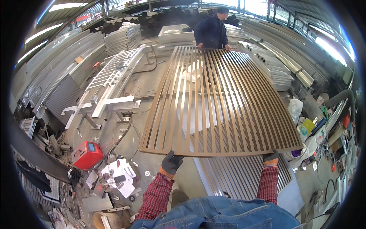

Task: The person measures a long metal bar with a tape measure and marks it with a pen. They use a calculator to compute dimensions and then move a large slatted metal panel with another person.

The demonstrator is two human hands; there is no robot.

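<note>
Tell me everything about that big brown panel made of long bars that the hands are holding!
The big brown slatted metal panel is a flat grille of many thin parallel bars joined by a frame bar at each end. It looks like painted metal, bronze-brown. It is held roughly level above the workshop floor. The left gloved hand and right gloved hand grip its near edge, and a co-worker in dark clothes holds the far edge.

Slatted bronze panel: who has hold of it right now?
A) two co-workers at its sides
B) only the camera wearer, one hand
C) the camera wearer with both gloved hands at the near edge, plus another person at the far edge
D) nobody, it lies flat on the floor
C: the left hand and right hand, both gloved, grip the near edge of the slatted panel, and a person in dark clothing holds the far edge.
</note>
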